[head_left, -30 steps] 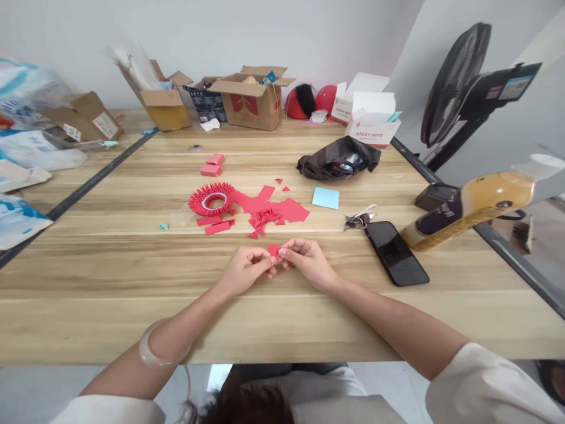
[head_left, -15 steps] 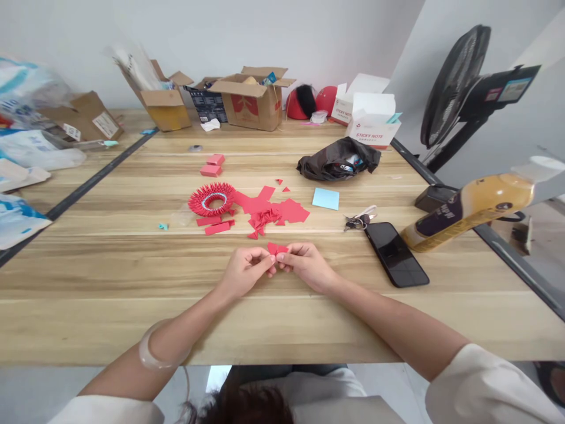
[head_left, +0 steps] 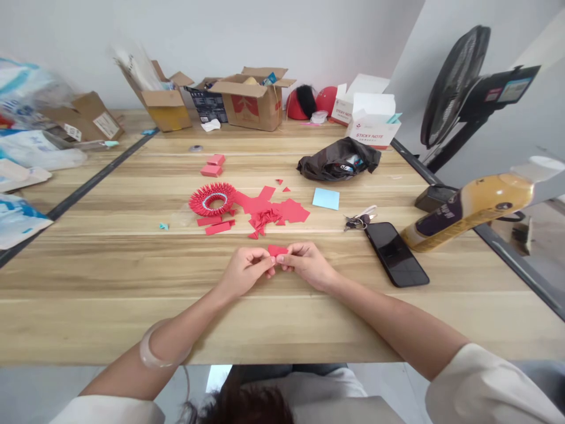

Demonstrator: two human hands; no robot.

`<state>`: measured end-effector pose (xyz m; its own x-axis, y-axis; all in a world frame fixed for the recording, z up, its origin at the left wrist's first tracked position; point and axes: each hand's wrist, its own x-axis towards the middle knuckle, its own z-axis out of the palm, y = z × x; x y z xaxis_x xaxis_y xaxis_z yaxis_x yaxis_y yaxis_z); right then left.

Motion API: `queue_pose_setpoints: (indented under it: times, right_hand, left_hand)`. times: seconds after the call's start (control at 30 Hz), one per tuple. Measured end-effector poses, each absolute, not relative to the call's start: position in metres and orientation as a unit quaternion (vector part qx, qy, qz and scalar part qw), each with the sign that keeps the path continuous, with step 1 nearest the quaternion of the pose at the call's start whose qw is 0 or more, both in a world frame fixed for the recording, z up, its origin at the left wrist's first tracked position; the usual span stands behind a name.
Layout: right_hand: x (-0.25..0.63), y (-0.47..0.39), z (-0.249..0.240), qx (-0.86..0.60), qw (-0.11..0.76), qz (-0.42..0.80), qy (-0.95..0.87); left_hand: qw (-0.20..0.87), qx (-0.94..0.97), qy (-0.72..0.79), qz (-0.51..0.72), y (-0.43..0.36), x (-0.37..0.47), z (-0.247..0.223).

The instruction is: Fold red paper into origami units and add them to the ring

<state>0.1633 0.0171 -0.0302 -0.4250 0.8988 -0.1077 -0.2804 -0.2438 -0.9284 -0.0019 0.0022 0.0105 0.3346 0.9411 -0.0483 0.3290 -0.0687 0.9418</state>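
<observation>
A small piece of red paper (head_left: 277, 250) is pinched between my two hands, just above the near half of the table. My left hand (head_left: 247, 270) grips its left end with thumb and fingers. On its right end my right hand (head_left: 308, 265) is closed the same way. Past my hands lies a heap of folded red paper pieces (head_left: 267, 218) beside flat red paper sheets (head_left: 293, 211). To the left of these sits a spiky red paper ring (head_left: 212, 199) with a light blue inner band. Red paper stacks (head_left: 219, 228) lie at its near side.
A phone (head_left: 396, 254), keys (head_left: 359, 220) and a tilted yellow bottle (head_left: 472, 206) are on the right. Blue sticky notes (head_left: 325, 199) and a black plastic bag (head_left: 339, 160) lie farther back. Cardboard boxes (head_left: 253, 103) line the wall; a fan (head_left: 457, 88) stands off the right edge.
The red paper between my fingers has gone from a notched, two-pointed shape to a flatter strip. My hands have barely moved.
</observation>
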Motion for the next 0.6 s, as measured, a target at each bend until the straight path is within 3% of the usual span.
queue_pose_setpoints:
  times: [0.6]
  right_hand:
    - [0.1642, 0.0140, -0.0220, -0.355, 0.400, 0.669, -0.517]
  left_hand:
    - [0.438, 0.701, 0.482, 0.291, 0.0059, -0.0096, 0.0072]
